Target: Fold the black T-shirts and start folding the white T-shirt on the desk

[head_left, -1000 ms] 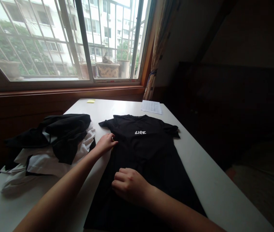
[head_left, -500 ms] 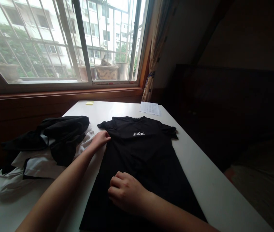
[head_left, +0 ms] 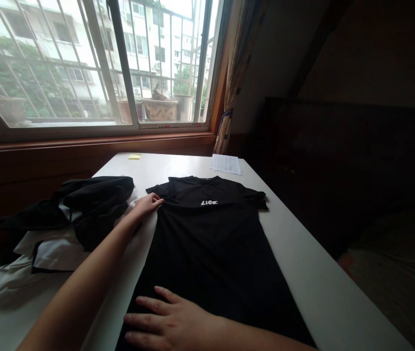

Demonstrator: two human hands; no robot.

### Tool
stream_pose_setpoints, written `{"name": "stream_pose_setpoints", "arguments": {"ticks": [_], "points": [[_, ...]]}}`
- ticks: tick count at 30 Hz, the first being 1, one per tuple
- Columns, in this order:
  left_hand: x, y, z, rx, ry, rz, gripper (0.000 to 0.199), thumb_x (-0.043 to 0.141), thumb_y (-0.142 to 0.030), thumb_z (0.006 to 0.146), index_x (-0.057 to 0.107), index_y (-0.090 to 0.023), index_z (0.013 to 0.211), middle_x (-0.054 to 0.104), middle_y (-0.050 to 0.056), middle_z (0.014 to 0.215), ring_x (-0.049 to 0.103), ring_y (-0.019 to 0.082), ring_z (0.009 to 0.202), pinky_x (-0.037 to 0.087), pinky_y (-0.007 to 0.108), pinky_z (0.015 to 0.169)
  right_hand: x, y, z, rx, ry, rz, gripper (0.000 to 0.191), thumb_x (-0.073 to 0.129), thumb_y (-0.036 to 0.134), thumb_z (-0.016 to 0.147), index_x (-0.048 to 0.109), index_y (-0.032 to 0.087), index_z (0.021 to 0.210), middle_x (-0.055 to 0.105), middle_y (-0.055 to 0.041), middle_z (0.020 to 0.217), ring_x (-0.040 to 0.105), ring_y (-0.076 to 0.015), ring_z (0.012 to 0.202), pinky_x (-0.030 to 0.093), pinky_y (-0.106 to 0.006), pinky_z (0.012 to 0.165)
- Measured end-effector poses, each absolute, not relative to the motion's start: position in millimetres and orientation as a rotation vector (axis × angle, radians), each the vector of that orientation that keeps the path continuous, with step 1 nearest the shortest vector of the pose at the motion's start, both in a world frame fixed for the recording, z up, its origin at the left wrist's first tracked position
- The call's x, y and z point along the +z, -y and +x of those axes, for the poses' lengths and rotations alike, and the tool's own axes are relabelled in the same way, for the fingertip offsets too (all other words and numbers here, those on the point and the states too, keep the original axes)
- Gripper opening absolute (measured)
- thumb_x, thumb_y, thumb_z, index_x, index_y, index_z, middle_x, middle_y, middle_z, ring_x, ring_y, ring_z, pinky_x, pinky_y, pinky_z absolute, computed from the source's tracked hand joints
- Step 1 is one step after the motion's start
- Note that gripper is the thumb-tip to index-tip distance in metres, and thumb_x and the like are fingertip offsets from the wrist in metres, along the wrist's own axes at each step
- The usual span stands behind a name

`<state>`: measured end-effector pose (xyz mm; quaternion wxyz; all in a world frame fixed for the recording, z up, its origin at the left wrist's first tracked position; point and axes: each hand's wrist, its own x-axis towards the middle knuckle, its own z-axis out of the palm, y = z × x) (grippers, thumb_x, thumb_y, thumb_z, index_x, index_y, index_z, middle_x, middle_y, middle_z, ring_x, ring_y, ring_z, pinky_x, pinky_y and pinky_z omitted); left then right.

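Observation:
A black T-shirt [head_left: 214, 243] with white lettering on its chest lies spread on the white table, collar toward the window and short sleeves out to the sides. My left hand [head_left: 149, 203] is at the shirt's left edge, just below the left sleeve, its fingers pinched together on the fabric there. Nearer to me, my right hand [head_left: 167, 319] lies flat on the lower left part of the shirt, fingers spread and holding nothing. Small creases run across the cloth below the lettering.
A heap of black and white clothes [head_left: 97, 195] lies on the table's left side. Sheets of paper [head_left: 226, 164] and a yellow note [head_left: 134, 157] lie at the far end of the white table [head_left: 324, 273]. Beyond are a barred window and a tied curtain [head_left: 225, 122].
My right hand has moved toward the lower left of the shirt, and its curled fingers have spread out flat. My left hand has shifted slightly up and left at the shirt's edge.

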<state>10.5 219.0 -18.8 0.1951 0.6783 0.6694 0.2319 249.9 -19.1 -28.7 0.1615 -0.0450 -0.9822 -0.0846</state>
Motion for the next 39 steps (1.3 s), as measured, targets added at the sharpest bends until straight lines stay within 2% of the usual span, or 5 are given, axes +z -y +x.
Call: {"name": "stream_pose_setpoints", "arguments": {"ticks": [4, 10, 21, 27, 39], "points": [[-25.3, -221.7, 22.9, 0.679, -1.876, 1.921, 0.052, 0.068, -0.043, 0.084, 0.057, -0.014, 0.126, 0.073, 0.011, 0.101, 0.069, 0.027, 0.095, 0.049, 0.032, 0.081, -38.1, 23.4, 230.9, -0.145, 2.759, -0.190, 0.036, 0.044, 0.047, 0.103, 0.063, 0.021, 0.120, 0.061, -0.0043, 0.134, 0.060, -0.0180, 0.105, 0.053, -0.029, 0.081], [-23.9, -232.3, 29.3, 0.693, -1.844, 1.982, 0.047, 0.067, -0.025, 0.081, 0.057, -0.014, 0.126, 0.070, 0.005, 0.090, 0.068, 0.023, 0.083, 0.050, 0.029, 0.074, -49.6, 33.6, 208.4, -0.092, 2.782, -0.327, 0.024, 0.055, 0.031, 0.096, 0.056, 0.020, 0.074, 0.054, 0.0001, 0.071, 0.046, -0.0141, 0.057, 0.035, -0.026, 0.042], [-35.2, -232.4, 16.2, 0.751, -1.796, 2.262, 0.034, 0.056, -0.011, 0.083, 0.064, -0.020, 0.114, 0.064, 0.008, 0.106, 0.064, 0.022, 0.093, 0.051, 0.032, 0.086, -57.0, 30.2, 216.1, 0.144, 2.864, -0.099, 0.019, 0.049, 0.033, 0.103, 0.064, 0.024, 0.096, 0.065, 0.0018, 0.086, 0.055, -0.0133, 0.067, 0.045, -0.026, 0.056], [-24.5, -199.6, 27.4, 0.813, -1.756, 2.444, 0.029, 0.051, -0.015, 0.092, 0.062, -0.021, 0.118, 0.057, 0.011, 0.118, 0.057, 0.026, 0.110, 0.046, 0.041, 0.100, -16.5, 17.1, 251.5, 0.447, 2.783, 0.041, 0.025, 0.048, 0.032, 0.104, 0.061, 0.022, 0.124, 0.065, 0.0033, 0.130, 0.061, -0.0111, 0.110, 0.049, -0.021, 0.089], [-32.7, -73.7, 23.1, 0.546, -1.704, 2.425, 0.017, 0.054, -0.035, 0.091, 0.058, -0.021, 0.099, 0.058, 0.009, 0.101, 0.059, 0.026, 0.092, 0.050, 0.039, 0.084, 3.2, -33.3, 388.1, 0.370, 2.501, -1.182, 0.047, 0.055, 0.032, 0.099, 0.051, 0.026, 0.146, 0.048, -0.0088, 0.153, 0.044, -0.0254, 0.141, 0.039, -0.046, 0.117]]}}
